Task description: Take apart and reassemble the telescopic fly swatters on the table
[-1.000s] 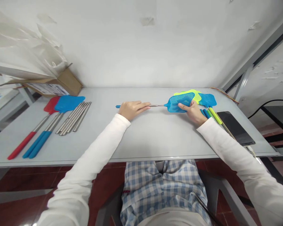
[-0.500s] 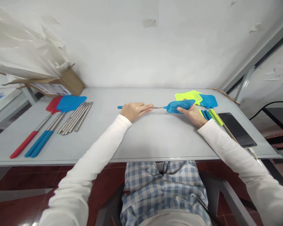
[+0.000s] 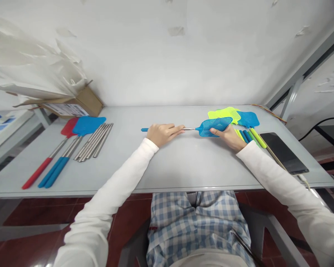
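A blue fly swatter (image 3: 207, 128) lies crosswise between my hands, low over the middle of the table. My left hand (image 3: 163, 134) is closed around its shaft and handle, hiding most of the grip; the blue handle end pokes out on the left. A short bare metal length of shaft shows between the hand and the head. On the right, my right hand (image 3: 227, 136) grips the perforated blue head, thumb on top. Just behind that hand are yellow-green swatter heads (image 3: 225, 113) and another blue head (image 3: 249, 118), with several coloured handle grips (image 3: 247, 136) in front of them.
At the left lie a red swatter (image 3: 44, 163), blue swatters (image 3: 61, 159) and several metal tubes (image 3: 96, 141). An open cardboard box (image 3: 86, 102) stands behind them against the wall. A phone (image 3: 285, 152) with a cable rests on the grey table (image 3: 183, 168) at the right.
Both hands keep hold of the swatter, in nearly the same pose. The whole scene has shifted slightly to the right in view as the camera turned.
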`<state>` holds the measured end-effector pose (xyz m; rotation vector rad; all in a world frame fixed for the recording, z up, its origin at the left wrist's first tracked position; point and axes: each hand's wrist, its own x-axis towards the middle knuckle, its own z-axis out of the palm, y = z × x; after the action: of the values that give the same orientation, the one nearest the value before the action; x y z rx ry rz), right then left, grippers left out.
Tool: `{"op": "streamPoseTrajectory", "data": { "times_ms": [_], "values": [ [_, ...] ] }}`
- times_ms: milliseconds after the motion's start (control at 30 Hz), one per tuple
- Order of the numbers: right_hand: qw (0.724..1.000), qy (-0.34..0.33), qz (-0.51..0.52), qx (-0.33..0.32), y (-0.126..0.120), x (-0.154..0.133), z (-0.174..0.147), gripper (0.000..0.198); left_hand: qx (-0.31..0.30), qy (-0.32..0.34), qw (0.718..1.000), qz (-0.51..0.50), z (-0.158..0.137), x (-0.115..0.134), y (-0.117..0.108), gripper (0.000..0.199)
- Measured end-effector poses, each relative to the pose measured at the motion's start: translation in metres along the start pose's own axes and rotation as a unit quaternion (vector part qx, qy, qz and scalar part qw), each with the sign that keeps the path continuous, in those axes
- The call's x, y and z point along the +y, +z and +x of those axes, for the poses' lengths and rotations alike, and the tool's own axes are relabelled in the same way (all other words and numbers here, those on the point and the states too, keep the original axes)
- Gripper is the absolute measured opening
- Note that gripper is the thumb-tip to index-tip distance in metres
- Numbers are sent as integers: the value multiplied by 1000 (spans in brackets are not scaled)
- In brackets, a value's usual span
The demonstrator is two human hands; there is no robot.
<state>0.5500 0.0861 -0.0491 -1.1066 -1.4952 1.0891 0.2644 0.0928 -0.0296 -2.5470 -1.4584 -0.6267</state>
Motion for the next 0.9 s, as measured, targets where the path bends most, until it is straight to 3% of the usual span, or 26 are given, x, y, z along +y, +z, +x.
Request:
{"op": "streamPoseTrajectory", "data": {
  "times_ms": [200,400,567,733,900],
  "values": [
    [1000,11,-8,-11,-1,0,-2,45,-3,1,1000,14,-2,3,-1,43],
    [986,81,116,-90,1,1,-1,47,-61,-7,997,-53,-22,8,-16,37],
    [971,86,187,-124,3,0,1,44,-77,-82,990,-84,-51,0,-41,33],
    [983,58,126,-118,6,0,0,33,-80,-120,984,-104,-73,-5,-61,28],
    [993,22,48,-109,14,-3,-2,37,-86,-102,986,-103,-68,3,-52,24]
  ]
}}
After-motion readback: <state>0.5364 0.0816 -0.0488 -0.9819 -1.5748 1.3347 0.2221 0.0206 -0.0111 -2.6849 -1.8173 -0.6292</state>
